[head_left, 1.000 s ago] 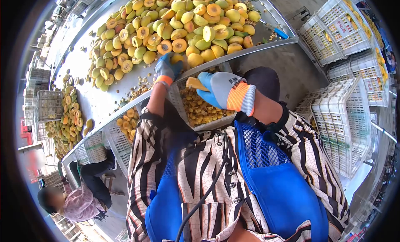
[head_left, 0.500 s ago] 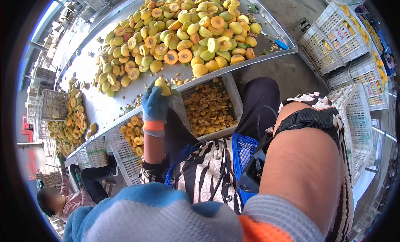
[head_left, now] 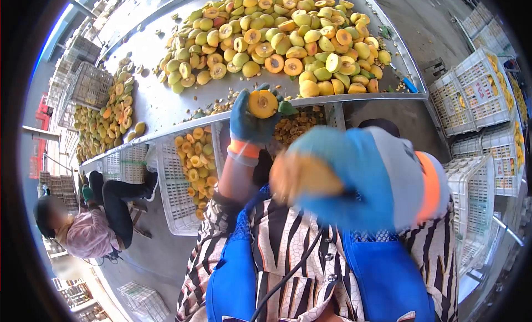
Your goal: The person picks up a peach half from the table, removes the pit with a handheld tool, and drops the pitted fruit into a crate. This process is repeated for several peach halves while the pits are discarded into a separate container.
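Observation:
My left hand (head_left: 249, 122), in a blue glove with an orange cuff, holds up a halved yellow fruit (head_left: 262, 104) with its cut face toward me, just below the metal table's front edge (head_left: 354, 98). My right hand (head_left: 366, 178), also gloved, is blurred close to the camera and grips another yellow fruit half (head_left: 302, 178). A big pile of yellow-green fruit and cut halves (head_left: 288, 34) lies on the table above both hands. Under the table edge stand white crates with fruit halves (head_left: 194, 156) and with smaller pieces (head_left: 296, 128).
Another person (head_left: 83, 228) sits at the lower left beside the crates. A second fruit pile (head_left: 105, 122) lies on the table's left part. Stacked white crates (head_left: 476, 89) stand at the right. A blue-handled tool (head_left: 409, 85) rests at the table's right corner.
My left hand rose and turned the fruit's cut face toward me. My right hand came away from the camera and now shows a fruit half. The view shifted right.

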